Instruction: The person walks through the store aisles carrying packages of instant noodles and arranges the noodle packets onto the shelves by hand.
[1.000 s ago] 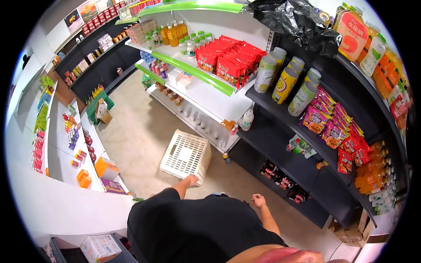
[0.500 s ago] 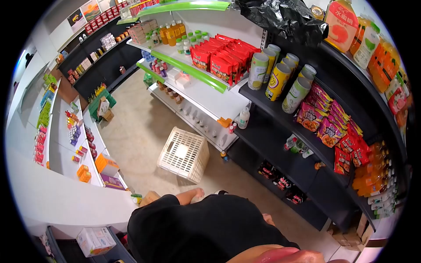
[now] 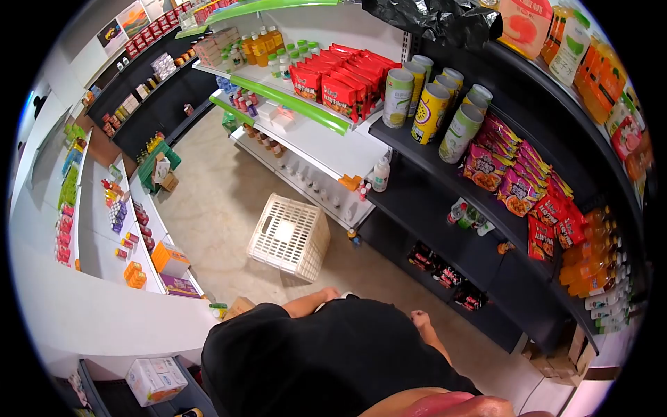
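My left hand point(image 3: 328, 295) is low in front of my black shirt, below the white plastic crate point(image 3: 288, 236) and apart from it. Its fingers are too small and partly hidden to read. To the right of my body, my right hand point(image 3: 420, 319) hangs over the floor with fingers loosely curled in and nothing visible in them. The crate stands on the floor, with slotted openings in its sides. Nearest to my right hand are black packets point(image 3: 446, 276) on the bottom of the dark shelf.
Tall cans point(image 3: 427, 115), purple snack packets point(image 3: 514, 184) and orange drink bottles point(image 3: 590, 257) fill the dark shelving at right. Red packets point(image 3: 340, 83) lie on the white shelf. A low white shelf at left carries an orange box point(image 3: 170, 259). A black plastic bag point(image 3: 434, 21) hangs above.
My right hand has come further into view, out to the right of my body. My left hand has shifted slightly right and up. The view has tilted a little; the crate stays put.
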The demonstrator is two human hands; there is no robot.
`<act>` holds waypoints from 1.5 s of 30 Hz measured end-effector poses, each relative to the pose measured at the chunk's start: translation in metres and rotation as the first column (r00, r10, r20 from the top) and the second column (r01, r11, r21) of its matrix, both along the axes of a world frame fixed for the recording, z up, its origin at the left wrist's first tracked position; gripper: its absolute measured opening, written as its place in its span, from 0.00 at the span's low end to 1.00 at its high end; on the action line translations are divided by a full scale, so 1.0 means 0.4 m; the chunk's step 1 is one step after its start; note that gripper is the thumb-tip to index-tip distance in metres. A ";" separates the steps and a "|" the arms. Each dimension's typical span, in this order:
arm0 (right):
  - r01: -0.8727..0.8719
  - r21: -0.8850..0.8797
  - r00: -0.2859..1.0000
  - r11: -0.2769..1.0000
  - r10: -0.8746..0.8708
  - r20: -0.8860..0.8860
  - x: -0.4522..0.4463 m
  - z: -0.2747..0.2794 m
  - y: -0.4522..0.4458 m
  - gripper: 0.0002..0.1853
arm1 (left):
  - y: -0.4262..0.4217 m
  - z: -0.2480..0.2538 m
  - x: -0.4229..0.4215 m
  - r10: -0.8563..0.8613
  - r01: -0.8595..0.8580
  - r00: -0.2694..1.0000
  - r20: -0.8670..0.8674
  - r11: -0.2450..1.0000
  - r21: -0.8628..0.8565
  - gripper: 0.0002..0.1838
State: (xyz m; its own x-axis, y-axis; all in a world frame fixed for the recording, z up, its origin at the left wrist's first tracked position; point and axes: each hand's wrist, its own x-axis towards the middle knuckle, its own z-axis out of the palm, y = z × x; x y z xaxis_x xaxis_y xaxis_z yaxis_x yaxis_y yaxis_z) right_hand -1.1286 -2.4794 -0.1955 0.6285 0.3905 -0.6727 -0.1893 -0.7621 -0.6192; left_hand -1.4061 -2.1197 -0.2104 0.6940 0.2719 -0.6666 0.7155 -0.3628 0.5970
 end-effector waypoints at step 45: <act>0.234 0.068 0.956 0.970 -0.217 -0.199 -0.106 -0.066 -0.157 0.08 | 0.967 1.463 0.125 0.131 -0.669 -0.651 0.747 0.365 -0.647 0.39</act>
